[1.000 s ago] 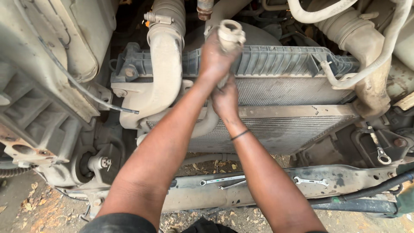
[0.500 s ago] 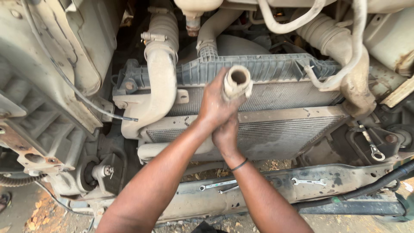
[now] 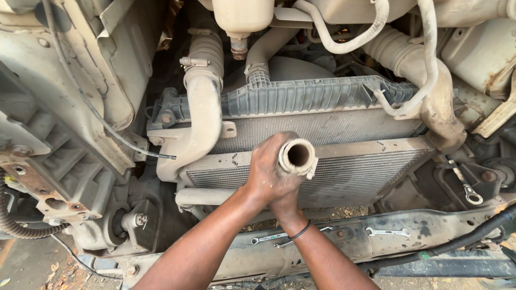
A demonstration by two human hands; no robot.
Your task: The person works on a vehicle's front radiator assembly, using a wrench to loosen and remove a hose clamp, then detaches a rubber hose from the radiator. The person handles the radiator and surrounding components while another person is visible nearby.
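two hands grip one dusty hose [image 3: 297,156] in front of the radiator [image 3: 344,172]. the left hand [image 3: 269,174] is wrapped tight around the hose just below its open round end, fingers pressed together around it. the right hand [image 3: 285,203] sits directly beneath the left, mostly hidden by it; it appears clasped on the lower part of the same hose, though its fingers cannot be seen clearly. a dark band [image 3: 300,231] circles the right wrist. the open end of the hose faces up toward the camera, just above the grip.

behind the grip, the finned radiator face spans both sides, with a ribbed plastic tank [image 3: 301,96] above it. up and to the left of the grip, a large curved pipe [image 3: 204,107] bends down beside the radiator. below the grip, a dirty metal crossbar [image 3: 344,247] carries two spanners: one [image 3: 269,238] just below the wrists, another [image 3: 387,232] further to the right. far right of the grip, a third spanner [image 3: 466,187] leans in the bay.
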